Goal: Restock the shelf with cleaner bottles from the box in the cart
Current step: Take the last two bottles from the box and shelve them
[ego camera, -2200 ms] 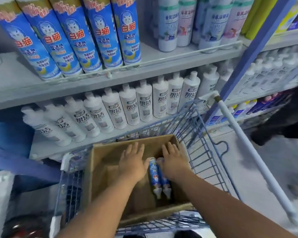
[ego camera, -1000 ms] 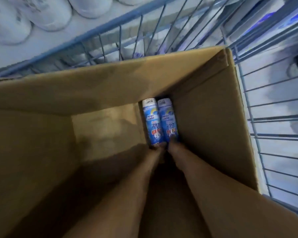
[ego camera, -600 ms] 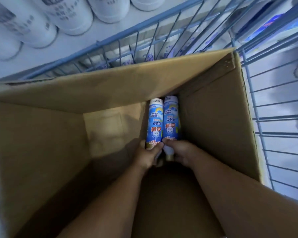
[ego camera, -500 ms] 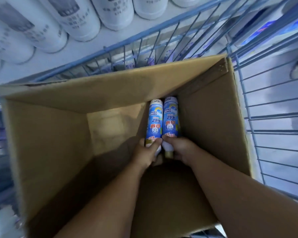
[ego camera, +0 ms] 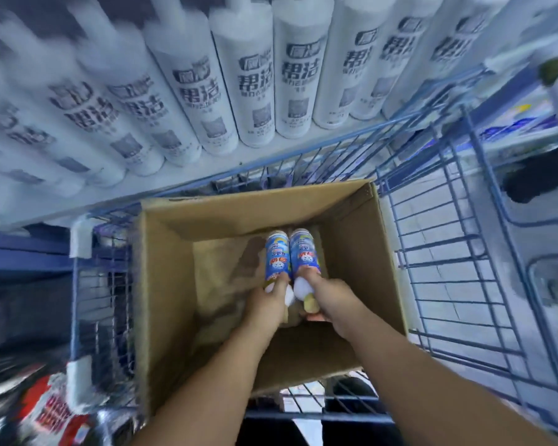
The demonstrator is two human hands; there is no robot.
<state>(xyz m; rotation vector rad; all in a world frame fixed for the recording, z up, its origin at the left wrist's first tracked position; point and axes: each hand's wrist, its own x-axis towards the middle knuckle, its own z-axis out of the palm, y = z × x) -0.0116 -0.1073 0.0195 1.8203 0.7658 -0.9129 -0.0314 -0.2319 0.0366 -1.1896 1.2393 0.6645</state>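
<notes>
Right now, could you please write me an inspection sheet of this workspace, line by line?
Surface: cardboard box sits inside the blue wire cart.
Job's things: two blue cleaner bottles side by side in the box, caps toward the person.
Clutter: red-and-white package lower left, blurred.
Grippers: left hand grips the left bottle's cap end; right hand grips the right one's.
Cables: nothing seen.
Surroundings: white bottles line the shelf beyond the cart.

Two blue cleaner bottles [ego camera: 289, 255] lie in one cardboard box [ego camera: 361, 239], inside one blue wire cart [ego camera: 448, 252]. Two hands [ego camera: 268, 300] reach in. Roughly ten white bottles [ego camera: 245, 88] line the shelf [ego camera: 207, 169], some blurred.
</notes>
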